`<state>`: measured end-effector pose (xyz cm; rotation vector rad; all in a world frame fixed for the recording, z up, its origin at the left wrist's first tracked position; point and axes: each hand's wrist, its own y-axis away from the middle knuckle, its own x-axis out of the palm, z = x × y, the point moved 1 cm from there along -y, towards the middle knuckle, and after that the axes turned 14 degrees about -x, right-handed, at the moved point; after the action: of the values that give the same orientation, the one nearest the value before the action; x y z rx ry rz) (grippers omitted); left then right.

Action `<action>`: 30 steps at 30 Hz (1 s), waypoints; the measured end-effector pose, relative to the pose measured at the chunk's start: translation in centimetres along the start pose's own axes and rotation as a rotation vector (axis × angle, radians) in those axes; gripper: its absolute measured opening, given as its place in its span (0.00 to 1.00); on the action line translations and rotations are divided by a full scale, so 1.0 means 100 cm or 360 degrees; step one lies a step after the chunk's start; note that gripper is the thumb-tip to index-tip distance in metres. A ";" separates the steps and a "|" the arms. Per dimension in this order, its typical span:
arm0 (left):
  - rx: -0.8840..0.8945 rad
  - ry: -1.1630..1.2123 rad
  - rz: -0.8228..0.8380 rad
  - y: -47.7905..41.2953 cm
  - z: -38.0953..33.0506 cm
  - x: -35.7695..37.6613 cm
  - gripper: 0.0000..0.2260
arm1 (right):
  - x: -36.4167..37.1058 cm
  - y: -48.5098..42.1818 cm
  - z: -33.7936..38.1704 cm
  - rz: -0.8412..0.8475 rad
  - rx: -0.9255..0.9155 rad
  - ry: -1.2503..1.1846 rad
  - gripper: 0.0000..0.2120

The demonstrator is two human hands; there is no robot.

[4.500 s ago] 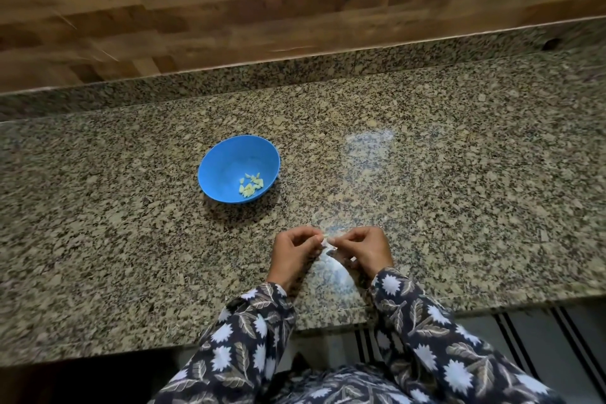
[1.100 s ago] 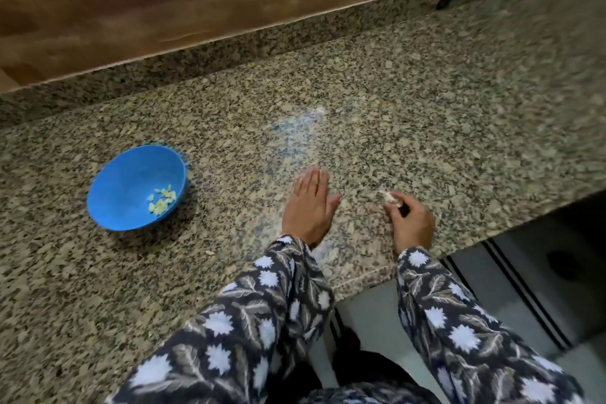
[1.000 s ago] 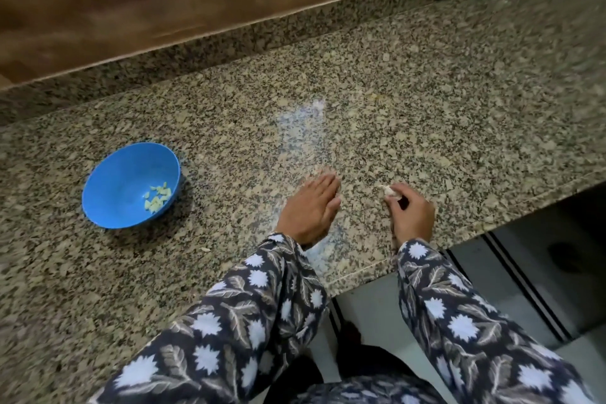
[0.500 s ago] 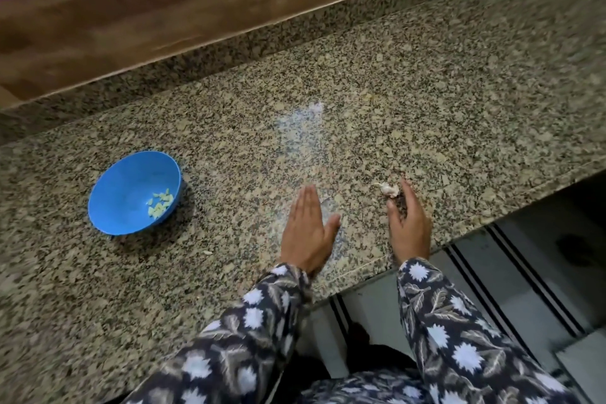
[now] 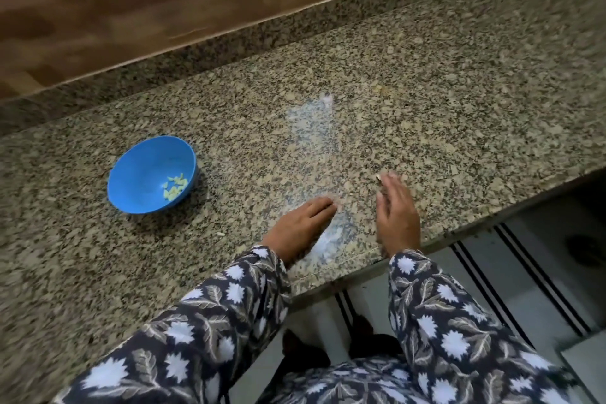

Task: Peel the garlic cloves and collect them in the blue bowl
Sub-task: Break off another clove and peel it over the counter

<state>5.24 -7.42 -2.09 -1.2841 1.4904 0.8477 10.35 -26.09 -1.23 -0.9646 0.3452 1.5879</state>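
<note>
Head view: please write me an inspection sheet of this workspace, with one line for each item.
Surface: granite countertop, speckled, with a pale glare patch in the middle.
Job's things: blue bowl upright, with peeled garlic pieces inside; one garlic clove on the counter at the right fingertips, too blurred to tell if it is peeled.
Clutter: small pale scrap on the counter near the bowl.
Grippers: left hand flat on the counter, fingers straight; right hand blurred, fingers straight.
Cables: nothing seen.
Surroundings: wooden wall panel behind the counter; striped floor below its edge.
</note>
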 end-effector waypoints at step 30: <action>-0.2380 0.1424 -0.0455 0.151 0.036 -0.052 0.06 | 0.088 0.037 0.144 0.0646 -0.0270 -0.0825 0.14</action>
<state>-8.80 0.64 0.55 -3.2010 1.0503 1.3178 1.53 -11.21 0.05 -0.5918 0.0407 2.1961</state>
